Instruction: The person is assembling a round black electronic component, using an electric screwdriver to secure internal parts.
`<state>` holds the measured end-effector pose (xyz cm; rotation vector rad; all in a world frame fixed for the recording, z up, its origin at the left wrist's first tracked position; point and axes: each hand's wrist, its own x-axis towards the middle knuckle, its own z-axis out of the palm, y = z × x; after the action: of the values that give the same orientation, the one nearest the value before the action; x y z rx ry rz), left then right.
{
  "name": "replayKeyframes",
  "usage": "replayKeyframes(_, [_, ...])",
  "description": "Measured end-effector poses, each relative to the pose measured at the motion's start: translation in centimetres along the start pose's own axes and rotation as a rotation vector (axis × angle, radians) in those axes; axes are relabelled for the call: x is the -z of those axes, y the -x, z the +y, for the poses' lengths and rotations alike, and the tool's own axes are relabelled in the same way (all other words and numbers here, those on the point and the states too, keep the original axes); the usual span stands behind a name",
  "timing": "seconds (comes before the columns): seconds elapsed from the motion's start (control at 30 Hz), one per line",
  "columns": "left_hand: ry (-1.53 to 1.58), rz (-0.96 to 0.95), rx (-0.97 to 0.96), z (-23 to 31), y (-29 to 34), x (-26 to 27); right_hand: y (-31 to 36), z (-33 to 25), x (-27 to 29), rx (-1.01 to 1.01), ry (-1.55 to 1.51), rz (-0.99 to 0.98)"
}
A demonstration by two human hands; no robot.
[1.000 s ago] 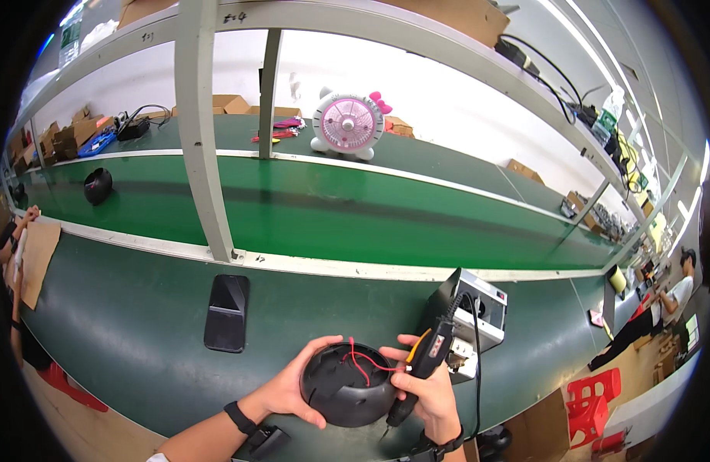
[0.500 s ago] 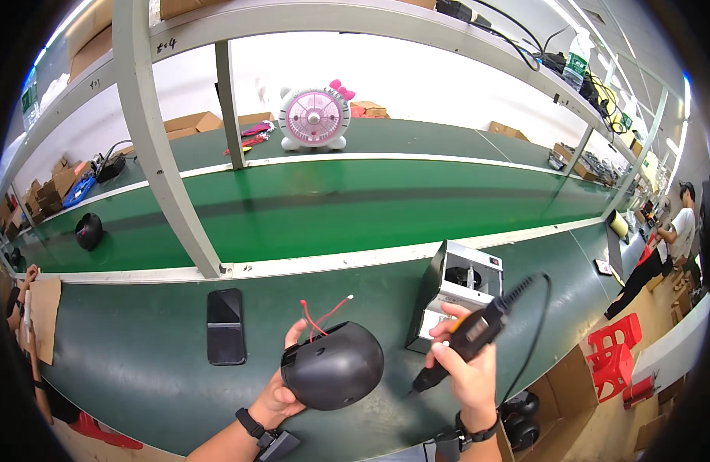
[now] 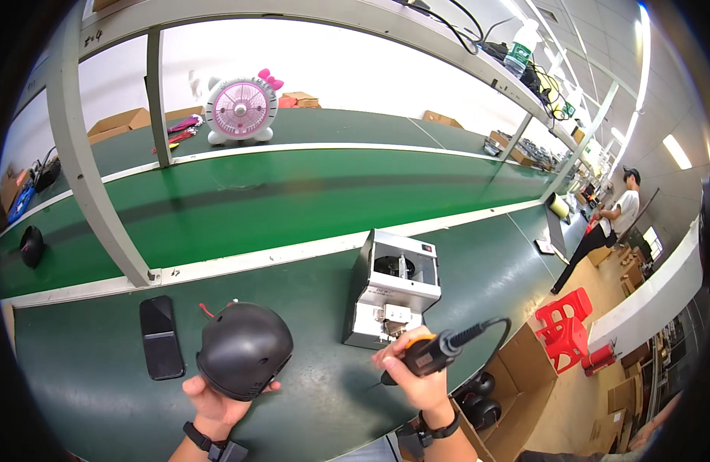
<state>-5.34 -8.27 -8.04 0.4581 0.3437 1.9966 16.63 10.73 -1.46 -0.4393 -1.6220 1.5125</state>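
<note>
At my far left, a round black shell (image 3: 32, 246) sits on the green belt (image 3: 293, 196), beyond a pale upright post (image 3: 85, 173). Right of the post, on the near side of the belt, a black phone (image 3: 161, 337) lies flat on the dark green table (image 3: 324, 346). Just beside it, my left hand (image 3: 219, 406) is cupped under and behind the black housing (image 3: 246, 350), gripping it raised at the near side of the table; most of my fingers are hidden by it. Its smooth rounded side faces me, and a bit of red wire (image 3: 206, 311) pokes out over its far upper edge. Across the belt, farther back, stands a white and pink fan (image 3: 241, 109) with a pink bow. Next comes a silver and black machine (image 3: 395, 286) on the table, well apart from the housing. Just in front of it, my right hand (image 3: 420, 379) is closed around a black and orange electric screwdriver (image 3: 433, 352), its tip pointing left and apart from the housing, its cord looping off to the right. Beyond my right wrist, an open cardboard box (image 3: 530, 368) holds more black shells (image 3: 482, 412), near a red stool (image 3: 564, 333); farther right, a person in a white top (image 3: 623, 212) stands.
</note>
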Motion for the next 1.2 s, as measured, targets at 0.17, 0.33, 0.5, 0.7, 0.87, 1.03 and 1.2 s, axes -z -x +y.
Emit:
replayKeyframes(0.17, [-0.014,-0.018,0.043,0.6,0.2,0.3,-1.7,-2.3,1.2,-0.137,-0.102,0.07])
replayKeyframes(0.33, [-0.044,0.023,-0.081,-0.5,0.2,1.0,-4.1,-5.3,1.6,0.17,-0.17,0.154])
replayKeyframes(0.5, [-0.151,0.074,-0.083,0.1,0.3,1.3,-7.6,-5.3,-0.1,0.291,-0.087,0.104])
replayKeyframes(0.7, [-0.154,0.101,-0.017,0.7,-0.2,0.4,-8.6,-4.1,0.2,0.222,0.076,0.069])
replayKeyframes(0.87, [-0.165,0.085,-0.003,0.8,-0.1,0.5,-8.7,-4.0,-0.1,0.181,0.041,0.047])
replayKeyframes(1.03, [-0.129,0.081,0.017,0.5,-0.1,0.4,-8.2,-4.8,-0.3,0.027,-0.079,-0.006])
replayKeyframes(1.2, [-0.213,0.038,0.06,0.1,-0.2,-0.2,-7.0,-5.8,-1.4,0.094,-0.261,-0.02])
